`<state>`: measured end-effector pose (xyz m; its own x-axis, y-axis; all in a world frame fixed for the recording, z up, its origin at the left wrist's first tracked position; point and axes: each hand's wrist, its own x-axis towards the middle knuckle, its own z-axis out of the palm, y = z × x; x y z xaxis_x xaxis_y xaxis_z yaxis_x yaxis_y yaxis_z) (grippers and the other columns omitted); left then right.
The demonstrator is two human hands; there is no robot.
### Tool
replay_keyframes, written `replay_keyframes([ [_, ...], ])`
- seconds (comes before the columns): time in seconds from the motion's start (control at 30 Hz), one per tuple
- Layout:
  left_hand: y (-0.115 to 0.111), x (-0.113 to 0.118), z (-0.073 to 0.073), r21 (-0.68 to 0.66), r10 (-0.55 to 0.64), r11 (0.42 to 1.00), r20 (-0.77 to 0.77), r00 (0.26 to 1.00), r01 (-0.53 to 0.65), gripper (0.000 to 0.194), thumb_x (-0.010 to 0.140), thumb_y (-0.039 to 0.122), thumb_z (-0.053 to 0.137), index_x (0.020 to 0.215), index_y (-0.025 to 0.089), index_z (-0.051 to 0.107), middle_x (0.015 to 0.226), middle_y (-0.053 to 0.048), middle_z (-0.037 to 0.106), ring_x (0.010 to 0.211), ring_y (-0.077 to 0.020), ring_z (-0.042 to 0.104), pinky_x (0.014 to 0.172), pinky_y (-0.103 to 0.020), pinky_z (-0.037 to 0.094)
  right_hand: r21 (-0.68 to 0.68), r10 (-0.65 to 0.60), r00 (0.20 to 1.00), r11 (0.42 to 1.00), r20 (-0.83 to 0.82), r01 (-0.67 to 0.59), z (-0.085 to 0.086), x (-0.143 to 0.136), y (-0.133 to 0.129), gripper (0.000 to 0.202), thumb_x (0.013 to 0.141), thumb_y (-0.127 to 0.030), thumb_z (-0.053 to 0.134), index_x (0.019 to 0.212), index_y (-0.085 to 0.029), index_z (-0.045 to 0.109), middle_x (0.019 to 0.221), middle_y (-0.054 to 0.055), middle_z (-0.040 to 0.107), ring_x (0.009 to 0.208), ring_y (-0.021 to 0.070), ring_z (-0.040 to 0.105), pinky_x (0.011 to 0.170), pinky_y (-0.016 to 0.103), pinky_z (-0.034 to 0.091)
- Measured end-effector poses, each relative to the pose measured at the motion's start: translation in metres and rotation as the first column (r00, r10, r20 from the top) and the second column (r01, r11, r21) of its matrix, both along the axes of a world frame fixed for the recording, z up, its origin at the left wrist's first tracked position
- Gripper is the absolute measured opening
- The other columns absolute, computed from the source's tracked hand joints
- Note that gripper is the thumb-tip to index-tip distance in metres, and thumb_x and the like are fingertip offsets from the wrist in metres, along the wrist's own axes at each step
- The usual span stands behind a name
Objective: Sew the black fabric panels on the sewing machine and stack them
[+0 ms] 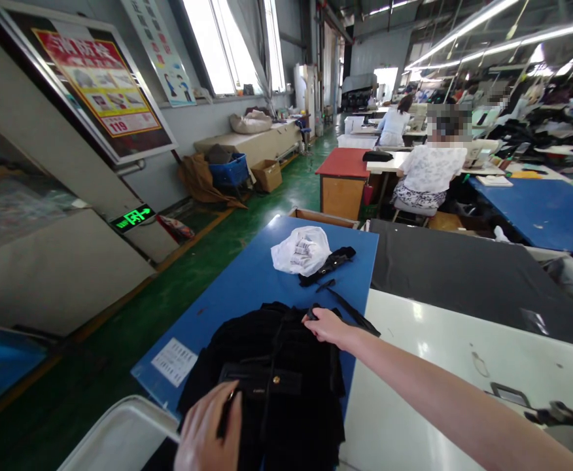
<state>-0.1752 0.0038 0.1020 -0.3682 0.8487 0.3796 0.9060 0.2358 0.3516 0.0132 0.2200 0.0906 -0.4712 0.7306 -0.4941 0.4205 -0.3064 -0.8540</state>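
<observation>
A stack of black fabric pieces point(296, 353) lies on the blue tabletop point(247, 275), with a gold-coloured snap and a dark strip across the top piece. At its lower left edge, my left hand point(210, 428) has curled fingers around a small black item with a shiny part, too hidden to name. My right hand point(323, 326) is closed at the far right edge of the stack, pinching a small black piece. Beyond the stack lie a white plastic bag point(302, 250) with white labels inside, a black strap bundle point(328, 265) and a loose black strip point(352, 312).
A printed white sheet point(174, 362) lies on the blue top's left side. A white table point(414, 392) with metal parts adjoins on the right, below a dark grey surface point(463, 281). Two seated people point(431, 167) work farther ahead. Green floor runs along the left.
</observation>
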Motion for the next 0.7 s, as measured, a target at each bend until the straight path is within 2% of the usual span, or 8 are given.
replay_keyframes([
  [0.1,0.035,0.03,-0.002,-0.012,-0.124,0.992,-0.003,0.992,0.124,0.033,0.09,0.044,0.046,0.1,0.02,0.066,0.094,-0.008,0.07,0.091,-0.0256,0.064,0.088,-0.04,0.048,0.062,0.016,0.999,0.998,0.041,-0.019,0.003,0.002,0.001,0.015,0.078,-0.005,0.049,0.08,-0.016,0.06,0.05,-0.007,0.043,0.043,0.0076,0.04,0.046,0.02,0.033],
  [0.2,0.051,0.043,-0.005,-0.099,-0.094,0.991,0.01,0.996,0.094,0.031,0.09,0.039,0.046,0.101,0.018,0.066,0.094,-0.009,0.068,0.09,-0.026,0.063,0.086,-0.04,0.047,0.172,0.01,0.997,0.985,0.076,-0.023,0.009,0.004,0.001,0.015,0.078,-0.006,0.053,0.078,-0.016,0.064,0.056,-0.003,0.054,0.052,0.0106,0.05,0.055,0.022,0.038],
  [0.27,0.056,0.045,-0.002,-0.176,-0.056,0.983,0.022,0.998,0.059,0.028,0.09,0.033,0.045,0.1,0.017,0.065,0.093,-0.009,0.066,0.092,-0.0262,0.061,0.083,-0.039,0.046,0.264,-0.014,0.997,0.964,0.08,-0.008,0.015,0.002,0.001,0.014,0.081,-0.009,0.053,0.08,-0.016,0.066,0.07,0.002,0.064,0.067,0.0137,0.058,0.066,0.023,0.042],
  [0.37,0.066,0.044,0.008,-0.307,-0.016,0.951,0.069,0.998,0.036,0.022,0.089,0.028,0.045,0.094,0.018,0.064,0.086,-0.007,0.063,0.089,-0.0251,0.059,0.077,-0.036,0.045,0.358,-0.021,0.997,0.934,0.072,-0.006,0.022,-0.008,0.0,0.017,0.087,-0.017,0.052,0.084,-0.016,0.069,0.087,0.006,0.071,0.084,0.0169,0.063,0.075,0.023,0.042],
  [0.53,0.079,0.041,0.021,-0.416,-0.011,0.906,0.164,0.986,0.079,0.016,0.087,0.023,0.047,0.08,0.021,0.062,0.074,-0.001,0.056,0.078,-0.0199,0.056,0.073,-0.032,0.04,0.4,0.048,0.996,0.913,0.082,-0.077,0.022,-0.023,0.012,0.017,0.087,-0.019,0.054,0.086,-0.017,0.07,0.089,0.004,0.072,0.084,0.0163,0.064,0.074,0.021,0.041],
  [0.7,0.073,0.043,0.019,-0.419,-0.006,0.903,0.212,0.977,0.096,0.017,0.086,0.022,0.047,0.076,0.022,0.06,0.071,0.0,0.053,0.075,-0.0185,0.053,0.069,-0.031,0.038,0.377,0.07,0.987,0.919,0.142,-0.119,0.006,-0.022,0.03,0.008,0.084,-0.02,0.06,0.082,-0.017,0.067,0.081,0.003,0.069,0.079,0.0168,0.061,0.07,0.023,0.039],
])
